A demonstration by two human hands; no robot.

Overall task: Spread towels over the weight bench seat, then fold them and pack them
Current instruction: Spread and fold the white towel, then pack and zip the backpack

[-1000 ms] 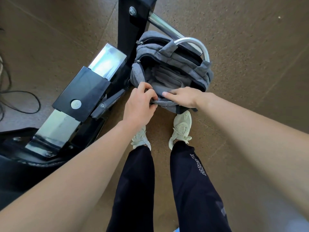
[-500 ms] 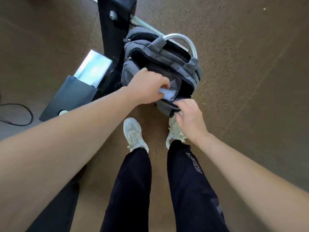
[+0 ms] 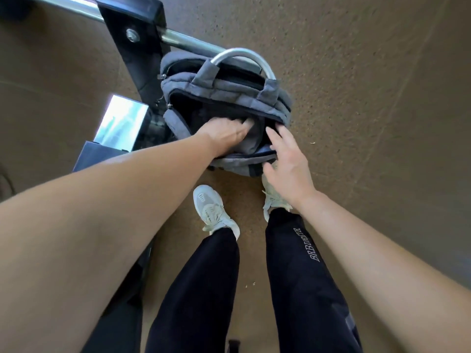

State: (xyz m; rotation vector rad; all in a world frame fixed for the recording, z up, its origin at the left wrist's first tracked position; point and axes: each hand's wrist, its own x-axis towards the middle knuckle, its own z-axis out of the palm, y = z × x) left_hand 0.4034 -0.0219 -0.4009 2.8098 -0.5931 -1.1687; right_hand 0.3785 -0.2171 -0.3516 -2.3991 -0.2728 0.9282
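A grey backpack (image 3: 229,90) stands on the floor against the black frame of the weight bench (image 3: 132,34), its main compartment unzipped and gaping. My left hand (image 3: 224,135) reaches down into that opening, fingers pressing on grey fabric inside; I cannot tell whether that fabric is a towel or lining. My right hand (image 3: 288,161) hovers at the bag's near right rim with fingers spread and straight, fingertips at the edge of the opening, holding nothing. No towel is plainly visible.
A chrome bar (image 3: 188,43) and a curved metal handle (image 3: 244,56) run behind the backpack. A shiny steel plate (image 3: 119,122) of the bench sits left. My two pale sneakers (image 3: 214,210) stand on brown floor just short of the bag.
My left hand pushed a pale towel deeper into the backpack and it is now out of sight. My right hand let go of the bag's near rim and opened its fingers.
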